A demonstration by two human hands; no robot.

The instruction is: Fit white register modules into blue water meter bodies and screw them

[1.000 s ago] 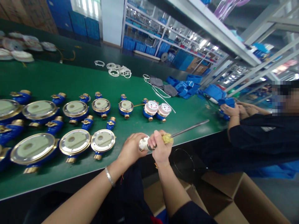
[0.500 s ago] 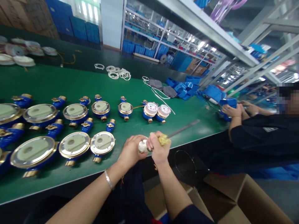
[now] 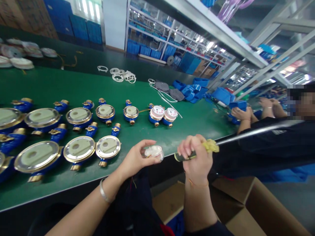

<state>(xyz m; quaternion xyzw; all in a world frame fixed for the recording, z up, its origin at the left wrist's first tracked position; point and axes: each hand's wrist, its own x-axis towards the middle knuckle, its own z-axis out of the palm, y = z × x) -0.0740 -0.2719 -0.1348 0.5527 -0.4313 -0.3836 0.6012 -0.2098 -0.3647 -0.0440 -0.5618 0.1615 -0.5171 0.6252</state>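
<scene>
The left hand (image 3: pixel 139 156) is closed round a small white round part (image 3: pixel 154 152) at the near edge of the green workbench (image 3: pixel 137 139), while the right hand (image 3: pixel 198 157), apart from it, grips a screwdriver (image 3: pixel 183 156) by its dark handle — yellow wrapping (image 3: pixel 211 146) where handle meets shaft. Beyond the hands two white-topped water meters (image 3: pixel 157 113) stand side by side — to their left, rows of blue-and-brass meter bodies (image 3: pixel 79 148) with pale green faces.

- green bench (image 3: pixel 73 85), pretty busy tbh
- pale-topped blue meters (image 3: pixel 108 147) in two rows
- two white-faced ones (image 3: pixel 157 113) side by side
- white rings (image 3: pixel 129 76), grey cloths (image 3: pixel 162 86), blue plastic bits (image 3: pixel 189 91) further back
</scene>
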